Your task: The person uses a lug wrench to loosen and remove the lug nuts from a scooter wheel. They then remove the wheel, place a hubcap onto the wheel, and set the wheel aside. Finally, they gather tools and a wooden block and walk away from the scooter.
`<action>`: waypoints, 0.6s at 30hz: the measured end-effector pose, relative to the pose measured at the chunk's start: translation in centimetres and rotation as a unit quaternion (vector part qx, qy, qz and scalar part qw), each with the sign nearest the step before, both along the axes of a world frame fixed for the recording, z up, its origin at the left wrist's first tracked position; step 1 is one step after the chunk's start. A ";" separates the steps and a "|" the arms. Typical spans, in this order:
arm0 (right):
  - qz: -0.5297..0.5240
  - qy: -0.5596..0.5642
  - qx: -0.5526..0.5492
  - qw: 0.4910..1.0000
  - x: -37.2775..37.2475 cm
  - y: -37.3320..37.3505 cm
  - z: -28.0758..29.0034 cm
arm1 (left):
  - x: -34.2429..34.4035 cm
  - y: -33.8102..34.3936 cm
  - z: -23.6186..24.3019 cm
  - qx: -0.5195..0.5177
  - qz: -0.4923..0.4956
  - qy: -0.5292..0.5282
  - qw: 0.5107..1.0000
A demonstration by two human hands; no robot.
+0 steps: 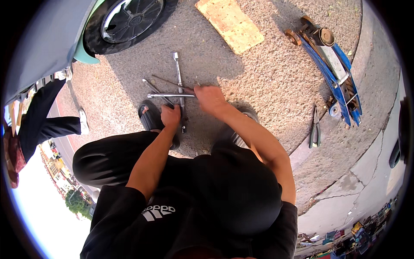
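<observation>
A chrome four-way lug wrench (180,77) is on the pavement between my sandaled feet, one bar pointing away from me and the other crossing it. My right hand (210,100) is closed at the right end of the cross bar, around a thin dark metal rod (166,80) that slants up to the left. I cannot tell whether it also grips the wrench. Near the wrench's lower arm, my left hand (171,114) is closed on a slim bar with a silver end (151,86). Its lower end is hidden by my fingers.
A car wheel (133,19) stands at the upper left. Beyond my hands lies a tan board (230,25). To the right are a blue floor jack (327,64) and dark-handled pliers (315,129). A person in dark trousers (51,112) is at the left.
</observation>
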State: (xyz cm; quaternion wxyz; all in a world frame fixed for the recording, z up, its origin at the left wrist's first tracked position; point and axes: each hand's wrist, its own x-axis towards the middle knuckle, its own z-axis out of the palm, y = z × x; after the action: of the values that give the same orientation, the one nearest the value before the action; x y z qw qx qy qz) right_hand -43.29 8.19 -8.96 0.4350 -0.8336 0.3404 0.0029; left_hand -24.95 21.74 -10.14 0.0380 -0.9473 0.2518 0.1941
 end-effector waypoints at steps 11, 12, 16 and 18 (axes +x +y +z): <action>-0.224 0.071 0.158 0.959 -11.9 1.0 5.4 | -10.5 -4.1 5.9 -0.158 0.365 0.423 0.814; -0.233 0.070 0.135 0.961 -11.9 1.6 5.7 | -11.4 -4.7 7.3 -0.133 0.357 0.435 0.816; -0.193 0.020 0.180 0.964 -11.0 3.6 7.1 | -13.6 -5.3 9.2 -0.144 0.265 0.500 0.812; -0.188 0.017 0.178 0.966 -10.9 5.7 6.0 | -14.2 -5.5 8.9 -0.148 0.233 0.548 0.790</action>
State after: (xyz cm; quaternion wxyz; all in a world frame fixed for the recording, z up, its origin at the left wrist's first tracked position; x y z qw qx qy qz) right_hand -54.21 13.90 -3.00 0.5632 -0.6638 0.4921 -0.0040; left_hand -39.19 16.25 -1.29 -0.2933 -0.7063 0.0282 0.6437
